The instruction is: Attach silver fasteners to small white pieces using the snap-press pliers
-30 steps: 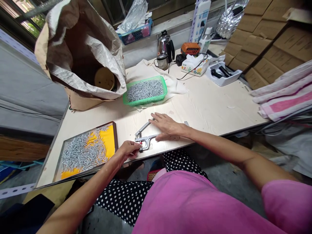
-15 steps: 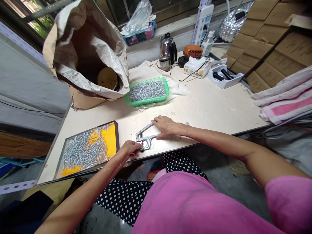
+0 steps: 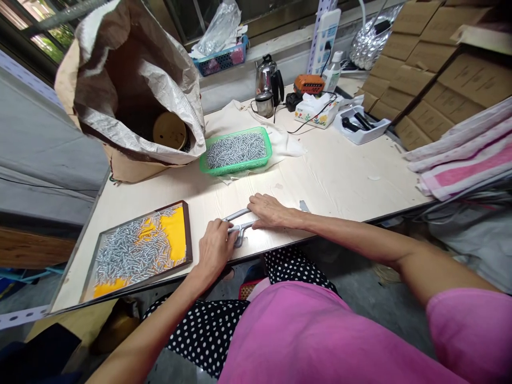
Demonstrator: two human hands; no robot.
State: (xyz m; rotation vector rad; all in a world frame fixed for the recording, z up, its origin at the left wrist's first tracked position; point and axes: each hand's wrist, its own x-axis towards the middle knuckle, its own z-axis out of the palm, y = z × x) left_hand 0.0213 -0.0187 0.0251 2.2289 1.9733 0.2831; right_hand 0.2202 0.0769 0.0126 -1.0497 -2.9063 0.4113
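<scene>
A pair of silver-grey snap pliers lies on the table near its front edge. My right hand is wrapped round the ends of its two handles, which stand a small way apart. Over the head of the pliers lies my left hand, its fingers curled down and covering the jaws and spring. Whether a small piece sits in the jaws or under the left fingers is hidden. To the left is a dark-rimmed tray with many small silver metal pins on a yellow base.
Behind my hands a green basket full of similar pins stands on white cloth. A large open paper sack is at the back left. A kettle, tissue pack and white tray stand behind; cardboard boxes are stacked right.
My left hand has shifted from the red part at the jaws up over the pliers' head. The handles are closer together in my right hand. The view has shifted slightly.
</scene>
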